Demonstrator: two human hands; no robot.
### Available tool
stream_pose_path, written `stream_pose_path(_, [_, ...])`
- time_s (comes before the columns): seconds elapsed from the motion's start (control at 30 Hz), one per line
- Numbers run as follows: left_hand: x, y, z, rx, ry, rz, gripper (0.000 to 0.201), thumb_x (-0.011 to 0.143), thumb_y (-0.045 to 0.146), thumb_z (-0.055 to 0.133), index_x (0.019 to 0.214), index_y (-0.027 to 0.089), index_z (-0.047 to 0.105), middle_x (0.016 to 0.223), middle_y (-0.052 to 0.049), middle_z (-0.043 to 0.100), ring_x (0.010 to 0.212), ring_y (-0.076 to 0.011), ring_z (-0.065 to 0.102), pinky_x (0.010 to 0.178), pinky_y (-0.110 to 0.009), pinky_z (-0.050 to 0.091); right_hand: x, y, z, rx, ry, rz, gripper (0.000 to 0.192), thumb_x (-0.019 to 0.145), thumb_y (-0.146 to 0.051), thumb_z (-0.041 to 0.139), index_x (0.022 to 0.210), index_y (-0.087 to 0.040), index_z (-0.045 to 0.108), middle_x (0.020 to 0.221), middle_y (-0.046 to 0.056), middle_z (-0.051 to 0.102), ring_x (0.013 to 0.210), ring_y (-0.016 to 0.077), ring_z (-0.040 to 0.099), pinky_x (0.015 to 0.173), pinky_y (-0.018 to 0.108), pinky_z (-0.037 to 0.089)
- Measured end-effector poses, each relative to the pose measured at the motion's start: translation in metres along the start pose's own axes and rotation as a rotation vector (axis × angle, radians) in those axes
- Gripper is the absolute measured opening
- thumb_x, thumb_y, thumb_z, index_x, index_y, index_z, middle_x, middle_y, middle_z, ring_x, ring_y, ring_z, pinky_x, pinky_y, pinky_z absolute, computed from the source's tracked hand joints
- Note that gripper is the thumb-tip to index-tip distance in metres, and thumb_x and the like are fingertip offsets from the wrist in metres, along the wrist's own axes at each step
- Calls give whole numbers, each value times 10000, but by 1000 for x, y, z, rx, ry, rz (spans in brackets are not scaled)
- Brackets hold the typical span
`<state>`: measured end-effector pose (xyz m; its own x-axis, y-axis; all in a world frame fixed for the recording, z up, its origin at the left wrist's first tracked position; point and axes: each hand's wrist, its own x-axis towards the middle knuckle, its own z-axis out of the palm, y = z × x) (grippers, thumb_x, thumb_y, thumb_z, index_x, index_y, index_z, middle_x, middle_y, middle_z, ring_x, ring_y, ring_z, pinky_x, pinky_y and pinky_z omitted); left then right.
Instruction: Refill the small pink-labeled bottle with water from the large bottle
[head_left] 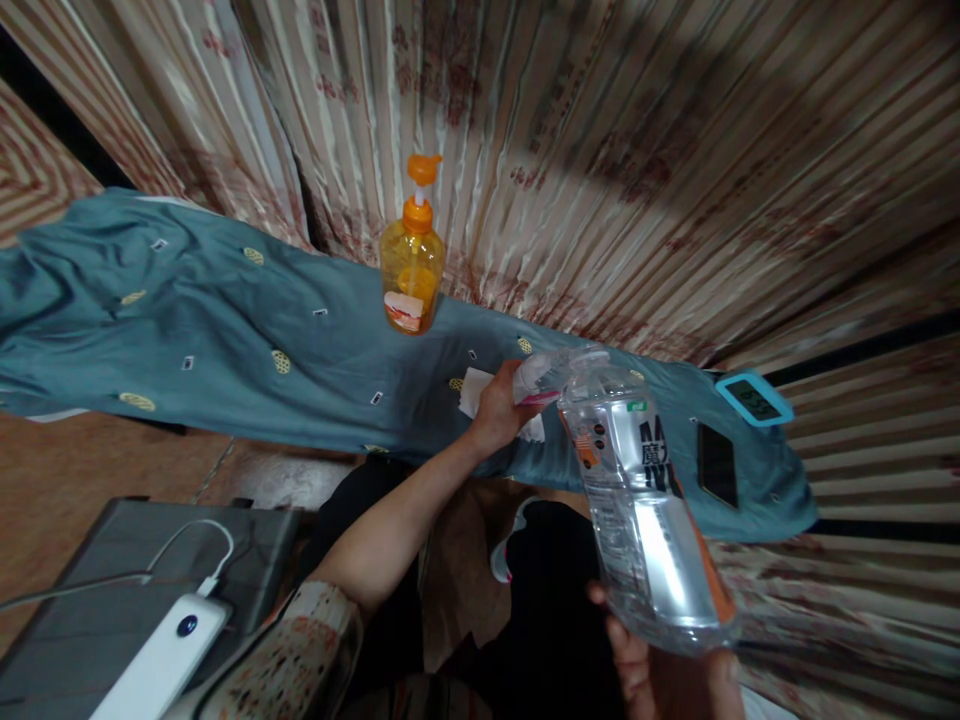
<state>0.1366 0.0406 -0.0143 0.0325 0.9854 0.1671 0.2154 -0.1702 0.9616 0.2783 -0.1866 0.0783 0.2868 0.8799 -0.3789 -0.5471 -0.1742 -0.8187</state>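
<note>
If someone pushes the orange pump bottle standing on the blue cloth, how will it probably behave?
The orange pump bottle is tall and narrow with a high pump head, so it may tip rather than slide. It stands on soft, wrinkled blue cloth, so the cloth would likely drag and bunch under it. Its smooth, clear plastic looks rigid, probably slippery if wet.

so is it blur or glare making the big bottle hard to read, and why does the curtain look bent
Head view: a bright glare streak runs down the clear plastic bottle, and its neck near the left hand is motion-smeared; the striped curtain fans out from wide-angle distortion; the orange pump bottle stays fairly sharp.
</note>
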Motion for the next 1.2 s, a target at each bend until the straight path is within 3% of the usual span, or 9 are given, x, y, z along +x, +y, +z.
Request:
stream_pose_path(0.2, [0, -1, 0, 21, -4, 1, 564, 681, 205, 773, 1160, 153, 478, 1089, -103, 670, 1023, -282, 647, 889, -391, 505, 0, 2, -4, 10, 34, -5, 608, 693, -549, 807, 1245, -374, 621, 1136, 0, 732, 860, 238, 744, 684, 247, 627])
stream_pose_path(0.37, [0, 0, 0, 31, -5, 11, 554, 686, 216, 770, 1153, 151, 479, 1071, -103, 670, 1019, -288, 647, 877, -393, 511, 1, 1, -2, -6, 5, -17, 622, 674, -553, 820, 1241, -408, 613, 1108, -12, 737, 850, 219, 744, 680, 218, 616])
stream_pose_path(0.6, [0, 3, -1, 30, -13, 10, 565, 686, 192, 774, 1163, 122, 479, 1105, -130, 658, 1052, -300, 638, 907, -405, 499, 0, 3, 3, 3, 61, -48, 699, 603, -528, 871, 1237, -374, 619, 1125, -28, 728, 806, 226, 747, 644, 209, 623])
stream_pose_path(0.9, [0, 6, -1, 9, -1, -21, 582, 669, 161, 791, 1164, 107, 489, 1066, -113, 670, 1006, -275, 645, 865, -365, 500, 7, 9, -28, -145, 126, -62, 756, 710, -653, 721, 1387, -405, 491, 1376, 62, 582, 861, 272, 736, 644, 327, 635])
stream_pose_path(1.2, [0, 2, 0, 9, 1, 5, 565, 671, 170, 788, 1149, 118, 492, 1034, -102, 678, 981, -262, 649, 843, -355, 504, 8, 7, -36, -234, 106, -65, 731, 738, -673, 668, 1399, -430, 468, 1446, 74, 513, 904, 314, 724, 668, 425, 633])
